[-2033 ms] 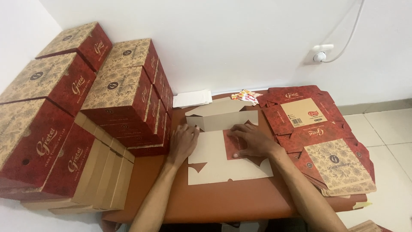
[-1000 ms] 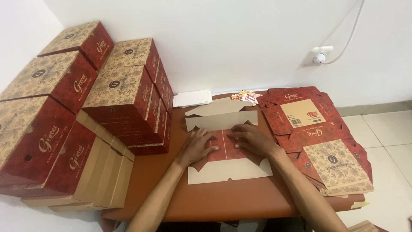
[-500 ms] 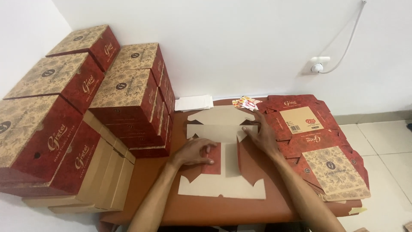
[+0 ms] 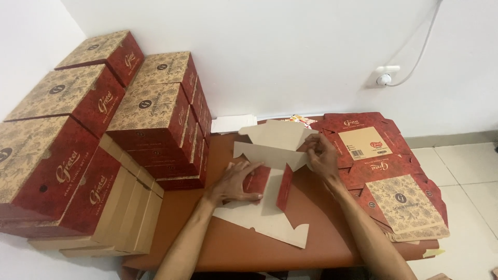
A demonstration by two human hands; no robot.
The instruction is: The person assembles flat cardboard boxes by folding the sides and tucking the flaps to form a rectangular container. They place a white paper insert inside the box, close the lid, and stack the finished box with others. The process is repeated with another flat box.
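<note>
Left hand (image 4: 236, 181) flattens the half-folded, red-printed cardboard box blank (image 4: 270, 207).

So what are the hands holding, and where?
Left hand presses the cardboard box blank at its red side flap; right hand pinches its right edge.

The box blank (image 4: 270, 150) is matt brown cardboard, printed red outside; the bench (image 4: 233, 249) is smooth, faintly glossy.

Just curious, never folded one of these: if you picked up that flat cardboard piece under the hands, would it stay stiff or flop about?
The flat box blank would probably bend at its creases: one red flap already stands up. Thin and hollow-cut, it likely weighs little. The left hand presses it down and the right hand pinches an edge, so it may spring open.
</note>
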